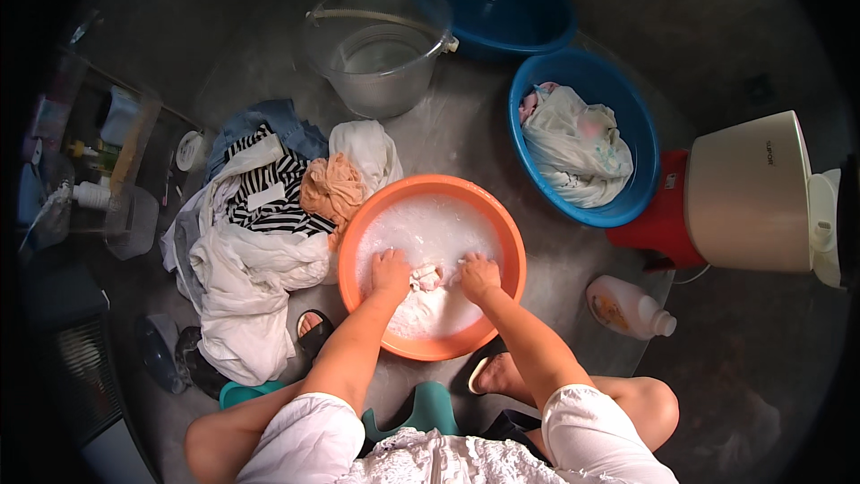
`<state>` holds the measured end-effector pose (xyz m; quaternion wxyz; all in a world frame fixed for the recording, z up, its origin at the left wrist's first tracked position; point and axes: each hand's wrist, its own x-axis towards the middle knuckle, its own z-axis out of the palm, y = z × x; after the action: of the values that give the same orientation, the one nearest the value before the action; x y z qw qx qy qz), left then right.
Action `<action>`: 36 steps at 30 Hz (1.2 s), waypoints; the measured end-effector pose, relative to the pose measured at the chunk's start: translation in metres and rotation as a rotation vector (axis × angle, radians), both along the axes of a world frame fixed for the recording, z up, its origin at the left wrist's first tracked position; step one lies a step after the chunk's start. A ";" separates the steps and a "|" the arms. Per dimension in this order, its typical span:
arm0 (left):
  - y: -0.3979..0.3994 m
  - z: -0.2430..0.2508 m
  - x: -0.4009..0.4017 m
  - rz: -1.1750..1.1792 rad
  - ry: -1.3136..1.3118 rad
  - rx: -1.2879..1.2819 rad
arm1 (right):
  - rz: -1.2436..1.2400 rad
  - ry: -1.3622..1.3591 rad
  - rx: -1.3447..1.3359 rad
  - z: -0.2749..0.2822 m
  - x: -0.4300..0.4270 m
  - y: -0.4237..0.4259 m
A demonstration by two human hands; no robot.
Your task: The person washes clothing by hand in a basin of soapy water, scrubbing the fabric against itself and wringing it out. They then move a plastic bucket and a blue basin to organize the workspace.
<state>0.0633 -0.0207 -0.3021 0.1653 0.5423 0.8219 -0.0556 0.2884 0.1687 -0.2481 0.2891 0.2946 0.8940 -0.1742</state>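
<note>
An orange plastic basin (517, 267) full of sudsy, milky water stands on the floor before me. Between my hands, a bunched white cloth (426, 277) breaks the surface, and the rest of it is lost under the foam. On the cloth's left side is my left hand (391, 272), its fingers bent and partly in the suds. My right hand (480, 275) is on the other side, a little apart from the visible bunch, fingertips in the foam. The suds hide whether either hand grips the cloth.
Left of the basin lies a clothes pile with a black-and-white striped garment (252, 181). Behind stands a clear bucket (383, 91). A blue basin (578, 215) holds wet white laundry (578, 148). At right are a pinkish bottle (625, 309) and a beige-and-red appliance (746, 195).
</note>
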 end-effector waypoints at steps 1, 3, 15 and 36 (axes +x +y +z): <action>-0.010 0.007 0.002 -0.010 -0.008 0.006 | -0.010 -0.008 0.006 0.009 0.016 0.009; -0.032 0.041 0.001 0.021 -0.237 0.028 | -0.281 0.144 -0.052 0.037 0.043 0.025; 0.021 0.273 -0.046 0.094 -0.871 0.557 | -0.366 0.892 -0.832 0.270 -0.061 0.005; 0.042 0.505 -0.042 0.305 -1.560 1.042 | -0.503 0.479 -0.283 0.152 -0.099 -0.026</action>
<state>0.0210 0.0216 0.2031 0.4101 0.3188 0.4632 0.7181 0.1890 0.1425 -0.0957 0.0579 0.4133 0.8030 -0.4254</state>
